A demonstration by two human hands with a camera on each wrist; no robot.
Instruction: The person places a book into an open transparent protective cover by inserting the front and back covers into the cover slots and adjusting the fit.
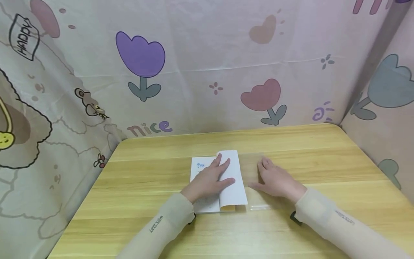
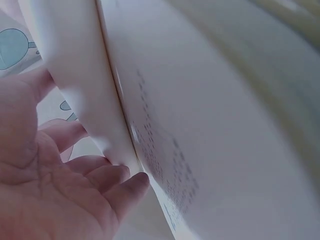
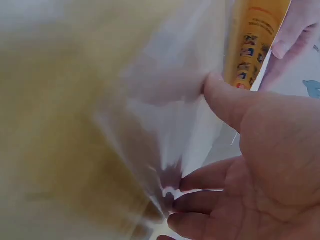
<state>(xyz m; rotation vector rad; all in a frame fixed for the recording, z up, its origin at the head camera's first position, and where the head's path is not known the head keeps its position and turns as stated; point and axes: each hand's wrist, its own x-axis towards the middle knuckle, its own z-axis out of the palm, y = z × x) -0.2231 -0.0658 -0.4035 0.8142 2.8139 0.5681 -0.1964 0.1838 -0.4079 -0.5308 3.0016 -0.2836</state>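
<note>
An open book lies on the table with a printed white page on its left side. Over its right side a white leaf is folded across, and a strip of orange cover peeks out at the bottom. My left hand presses on this leaf with its fingers spread. Beside the book, a clear plastic sheet is flat on the tabletop. The right hand touches this sheet with fingertips and thumb apart. In the right wrist view the plastic film shows creases and glare near the fingers.
The wood-grain table has rounded far corners. A patterned cloth hangs behind it and along both sides. Dark bands show at the wrists, under the pale sleeves.
</note>
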